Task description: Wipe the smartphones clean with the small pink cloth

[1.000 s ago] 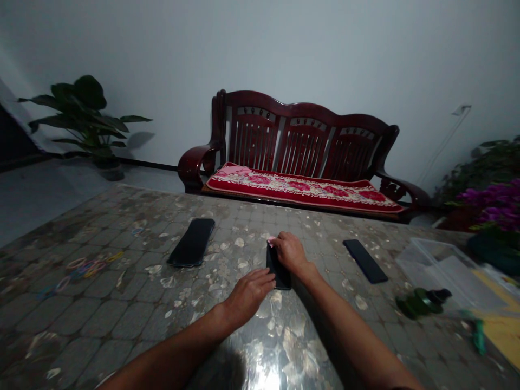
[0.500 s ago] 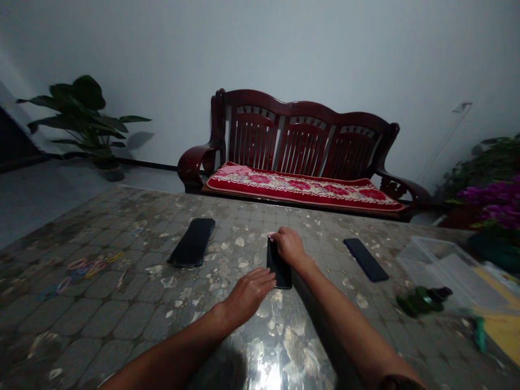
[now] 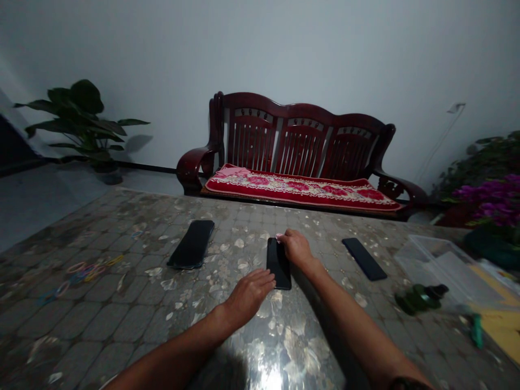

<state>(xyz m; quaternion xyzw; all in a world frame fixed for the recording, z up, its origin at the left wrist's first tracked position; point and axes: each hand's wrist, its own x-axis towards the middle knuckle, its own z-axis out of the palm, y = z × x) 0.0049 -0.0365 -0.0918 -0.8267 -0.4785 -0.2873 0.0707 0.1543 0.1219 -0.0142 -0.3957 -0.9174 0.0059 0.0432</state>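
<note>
A black smartphone (image 3: 278,268) lies flat on the patterned table, screen side up. My left hand (image 3: 252,290) rests at its lower left edge, fingers stretched out and lying flat against it. At the phone's upper right corner, my right hand (image 3: 297,248) is closed on a small pinkish cloth (image 3: 279,236), pressed to the screen; most of the cloth is hidden by the fingers. To the left lies a second black phone (image 3: 192,245). On the right is a dark blue phone (image 3: 364,259).
Several coloured rubber bands (image 3: 87,272) lie at the left of the table (image 3: 134,325). A clear plastic box (image 3: 433,260), a green bottle (image 3: 416,299), a green tool (image 3: 476,330) and yellow paper (image 3: 504,330) are at the right. A wooden bench (image 3: 292,143) stands behind.
My right hand has slid to the right with the pinkish cloth, from the phone's upper left corner across its top. My left hand has stayed at the phone's edge.
</note>
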